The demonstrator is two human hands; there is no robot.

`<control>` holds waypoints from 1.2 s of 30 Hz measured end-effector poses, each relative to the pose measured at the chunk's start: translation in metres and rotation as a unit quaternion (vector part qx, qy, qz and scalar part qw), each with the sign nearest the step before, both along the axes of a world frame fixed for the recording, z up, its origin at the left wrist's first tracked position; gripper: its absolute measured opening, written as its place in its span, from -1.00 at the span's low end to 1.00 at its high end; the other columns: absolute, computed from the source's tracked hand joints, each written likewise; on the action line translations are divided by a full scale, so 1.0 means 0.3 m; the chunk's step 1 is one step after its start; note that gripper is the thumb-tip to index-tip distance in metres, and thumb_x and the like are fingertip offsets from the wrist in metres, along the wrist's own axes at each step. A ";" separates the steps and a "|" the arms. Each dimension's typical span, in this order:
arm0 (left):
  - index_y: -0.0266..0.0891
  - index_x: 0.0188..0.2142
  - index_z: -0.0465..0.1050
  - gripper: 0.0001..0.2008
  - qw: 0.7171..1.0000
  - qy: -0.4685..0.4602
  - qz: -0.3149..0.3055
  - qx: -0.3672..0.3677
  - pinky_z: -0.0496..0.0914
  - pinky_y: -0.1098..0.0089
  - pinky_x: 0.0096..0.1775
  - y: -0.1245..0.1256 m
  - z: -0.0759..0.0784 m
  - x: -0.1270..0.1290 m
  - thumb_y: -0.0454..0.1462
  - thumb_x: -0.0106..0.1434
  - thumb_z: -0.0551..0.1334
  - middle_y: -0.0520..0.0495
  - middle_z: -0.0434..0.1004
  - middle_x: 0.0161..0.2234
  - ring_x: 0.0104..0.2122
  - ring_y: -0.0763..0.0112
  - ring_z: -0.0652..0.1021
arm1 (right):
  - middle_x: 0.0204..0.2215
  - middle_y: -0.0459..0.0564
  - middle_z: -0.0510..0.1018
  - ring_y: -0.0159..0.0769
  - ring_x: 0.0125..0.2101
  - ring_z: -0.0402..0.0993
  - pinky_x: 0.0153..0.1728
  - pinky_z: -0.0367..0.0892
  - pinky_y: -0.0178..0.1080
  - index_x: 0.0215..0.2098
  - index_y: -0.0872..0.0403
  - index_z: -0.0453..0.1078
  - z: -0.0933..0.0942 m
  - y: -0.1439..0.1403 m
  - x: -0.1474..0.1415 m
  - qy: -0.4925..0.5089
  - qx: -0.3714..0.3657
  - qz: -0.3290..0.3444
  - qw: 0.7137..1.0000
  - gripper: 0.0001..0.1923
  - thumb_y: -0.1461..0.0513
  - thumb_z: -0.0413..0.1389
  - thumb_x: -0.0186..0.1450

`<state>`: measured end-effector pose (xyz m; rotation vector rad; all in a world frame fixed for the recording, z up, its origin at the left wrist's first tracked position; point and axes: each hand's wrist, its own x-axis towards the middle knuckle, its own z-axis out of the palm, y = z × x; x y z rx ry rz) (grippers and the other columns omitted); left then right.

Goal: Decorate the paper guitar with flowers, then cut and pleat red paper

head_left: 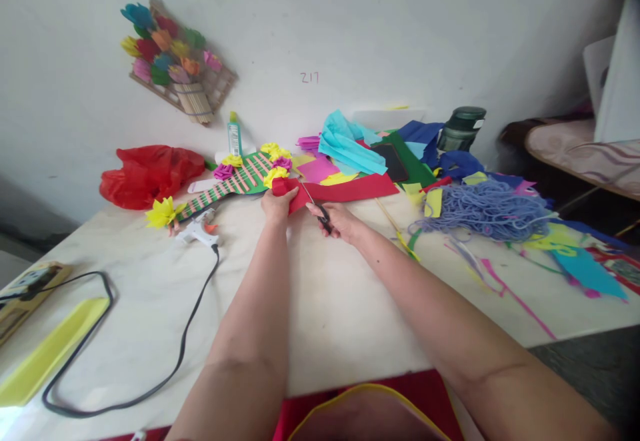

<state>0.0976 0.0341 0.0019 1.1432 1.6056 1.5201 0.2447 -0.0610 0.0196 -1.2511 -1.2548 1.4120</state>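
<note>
My left hand (278,202) is closed on the left end of a long red paper strip (350,189), which stretches to the right across the table. In my right hand (340,221) is a pair of scissors (324,217) with dark handles. Their blades point up and left and lie against the red strip, close to my left fingers. Just behind my left hand lies a green craft piece (235,184) shaped like a guitar, with pale sticks across it and yellow and purple paper flowers on it.
A white glue gun (199,230) with a black cord lies at left, near a red plastic bag (150,174) and a glue bottle (234,136). Blue-grey yarn (485,211), coloured paper (350,144) and a dark jar (463,128) stand at right. Flowers (170,48) hang on the wall.
</note>
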 end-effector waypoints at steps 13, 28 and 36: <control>-0.29 -0.36 0.44 -0.54 1.000 -0.008 0.012 0.004 0.40 0.39 -0.32 -0.005 0.001 0.001 -0.14 -0.28 0.43 -0.08 0.51 -0.42 -0.35 0.30 0.53 | -0.76 -0.22 0.28 -0.58 -0.83 0.15 -0.89 -0.13 -0.48 -0.55 0.09 0.18 -0.006 -0.001 -0.018 0.021 0.012 -0.013 1.000 -0.52 -0.11 0.21 0.00; -0.28 -0.34 0.44 -0.53 0.999 -0.020 0.022 0.014 0.41 0.39 -0.35 0.010 -0.012 -0.002 -0.14 -0.27 0.43 -0.07 0.51 -0.41 -0.37 0.32 0.53 | -0.79 -0.23 0.27 -0.56 -0.83 0.16 -0.91 -0.12 -0.46 -0.53 0.11 0.24 -0.025 0.004 -0.030 0.009 0.047 -0.009 0.999 -0.56 -0.09 0.19 0.04; -0.28 -0.32 0.44 -0.53 1.000 -0.010 0.023 0.015 0.42 0.35 -0.34 0.016 -0.019 -0.005 -0.14 -0.25 0.43 -0.09 0.51 -0.39 -0.36 0.30 0.53 | -0.76 -0.21 0.30 -0.55 -0.82 0.20 -0.91 -0.10 -0.47 -0.52 0.12 0.25 -0.033 0.010 -0.020 0.016 0.046 0.003 0.999 -0.55 -0.08 0.20 0.02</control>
